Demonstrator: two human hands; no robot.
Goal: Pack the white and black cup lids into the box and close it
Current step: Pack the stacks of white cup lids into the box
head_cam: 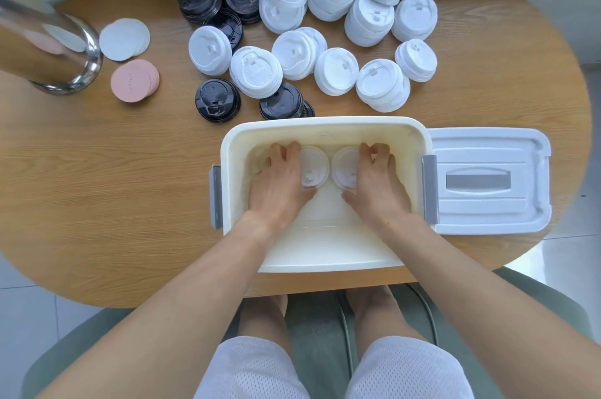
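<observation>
A cream box (pixel 325 125) stands open at the table's near edge, with both my hands inside it. My left hand (pixel 279 180) grips a white lid stack (pixel 313 166) on the box floor. My right hand (pixel 377 180) grips a second white lid stack (pixel 344 167) beside it. The two stacks sit side by side near the far wall. Several white lid stacks (pixel 335 71) and black lid stacks (pixel 217 100) lie on the table beyond the box. The box's white cover (pixel 487 180) lies flat to the right of the box.
A shiny metal cylinder (pixel 55 50) stands at the far left. Beside it lie a stack of white discs (pixel 123 39) and a stack of pink discs (pixel 135 80). The wooden table (pixel 113 187) is oval. Grey latches (pixel 216 197) hang on the box's sides.
</observation>
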